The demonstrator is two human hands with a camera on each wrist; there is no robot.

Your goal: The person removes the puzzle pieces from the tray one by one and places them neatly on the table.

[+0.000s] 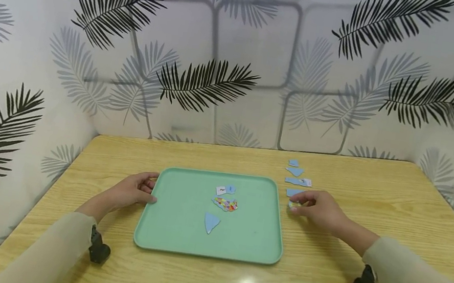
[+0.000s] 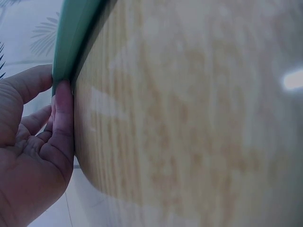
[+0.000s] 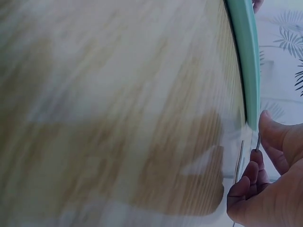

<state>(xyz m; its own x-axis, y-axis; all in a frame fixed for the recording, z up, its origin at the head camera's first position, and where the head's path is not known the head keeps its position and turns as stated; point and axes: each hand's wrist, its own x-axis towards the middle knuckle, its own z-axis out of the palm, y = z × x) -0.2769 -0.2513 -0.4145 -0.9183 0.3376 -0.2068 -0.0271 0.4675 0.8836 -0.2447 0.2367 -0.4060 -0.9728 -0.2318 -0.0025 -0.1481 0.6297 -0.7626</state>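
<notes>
Pinching a small piece (image 1: 293,205) just right of the green tray (image 1: 168,231), the right hand (image 1: 322,211) works as the left hand (image 1: 132,188) grips its left rim. Work looks partway: a multicoloured piece (image 1: 226,204) and a blue wedge (image 1: 211,222) lie among those inside; four bluish pieces (image 1: 297,181) lie right, seemingly left.

Thin piece (image 3: 258,142) in right hand (image 3: 283,190) — near tray (image 3: 249,61)
</notes>
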